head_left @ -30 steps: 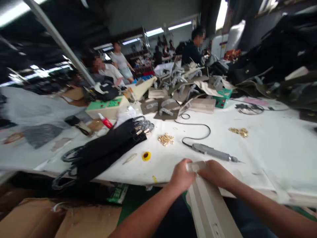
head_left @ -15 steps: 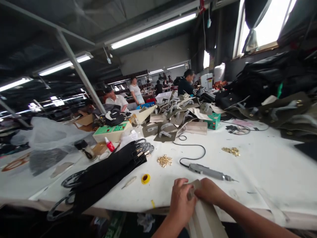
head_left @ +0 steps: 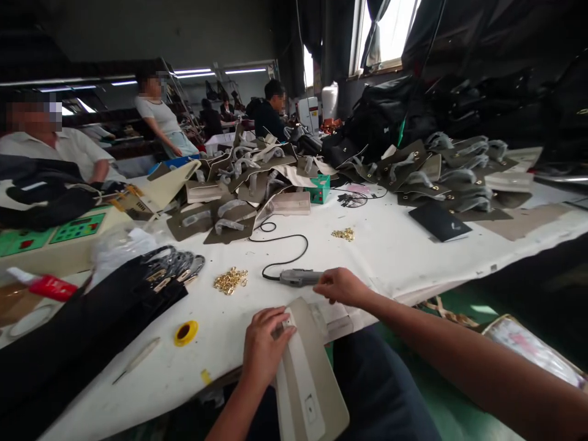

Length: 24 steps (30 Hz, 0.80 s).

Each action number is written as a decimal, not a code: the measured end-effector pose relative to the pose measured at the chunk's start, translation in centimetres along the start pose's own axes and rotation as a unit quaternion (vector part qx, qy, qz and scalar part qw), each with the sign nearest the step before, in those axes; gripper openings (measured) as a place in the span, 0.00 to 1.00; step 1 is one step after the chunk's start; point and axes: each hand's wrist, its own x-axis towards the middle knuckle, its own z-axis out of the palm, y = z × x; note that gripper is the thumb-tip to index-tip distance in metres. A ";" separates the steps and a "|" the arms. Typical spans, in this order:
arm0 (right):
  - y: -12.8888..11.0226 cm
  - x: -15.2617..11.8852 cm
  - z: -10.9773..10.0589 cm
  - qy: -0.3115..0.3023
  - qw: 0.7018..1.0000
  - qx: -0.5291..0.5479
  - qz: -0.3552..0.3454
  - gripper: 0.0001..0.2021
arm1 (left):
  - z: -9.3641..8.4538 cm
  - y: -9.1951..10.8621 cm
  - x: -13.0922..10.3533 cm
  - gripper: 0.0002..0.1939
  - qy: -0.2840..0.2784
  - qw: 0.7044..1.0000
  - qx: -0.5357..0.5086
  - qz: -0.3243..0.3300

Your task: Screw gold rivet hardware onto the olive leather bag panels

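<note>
head-worn view, facing forward and down; hands (head_left: 265,344) close, table (head_left: 381,245) beyond

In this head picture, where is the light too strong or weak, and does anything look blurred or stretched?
Head view: the bright rectangular window is washed out; head view: the heap of black bags sinks into shadow; head view: the long black fabric pieces look soft; head view: the bare right forearm seems stretched, probably wide-angle distortion.

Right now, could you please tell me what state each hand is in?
Left hand: holding the beige panel near its upper end.
Right hand: at the grey corded tool, fingers curled; whether gripping cannot be told.
</note>
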 end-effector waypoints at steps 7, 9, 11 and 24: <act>8.2 3.8 -8.6 0.203 0.974 -0.088 0.057 0.16 | -0.1 -0.8 0.1 0.10 -0.018 0.998 0.059 0.015; 9.4 5.7 -9.7 0.236 0.962 -0.129 0.055 0.18 | 0.0 -1.0 0.1 0.11 -0.021 0.997 0.073 0.012; 9.9 7.6 -10.1 0.250 0.953 -0.169 0.040 0.20 | 0.0 -1.2 0.0 0.11 -0.023 0.996 0.085 0.007; 12.7 4.5 -7.4 0.184 0.919 -0.338 -0.088 0.26 | 0.1 -1.4 -0.2 0.11 -0.029 0.997 0.076 0.007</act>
